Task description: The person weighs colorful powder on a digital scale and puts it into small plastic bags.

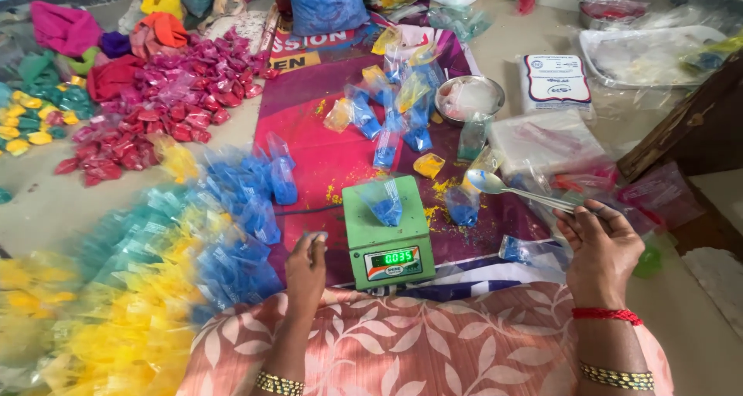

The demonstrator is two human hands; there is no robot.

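Far left, heaps of small clear plastic packets of yellow, teal and blue powder (147, 264) crowd the floor. The left hand (306, 266) sits just beside them, fingertips pinched on a small bluish scrap. Centre, a green digital scale (385, 237) carries a clear pouch of blue powder (385, 202). The right hand (600, 249) pinches a metal spoon (511, 188), bowl near another blue-filled pouch (463, 208).

To my left lie heaps of small powder packets: yellow (116, 326), blue (240, 218) and pink (178, 102). Ahead of me I see a steel bowl (469, 98), a blue bag (326, 7) and a white printed packet (556, 81). Folded cloths (66, 28) lie far left.
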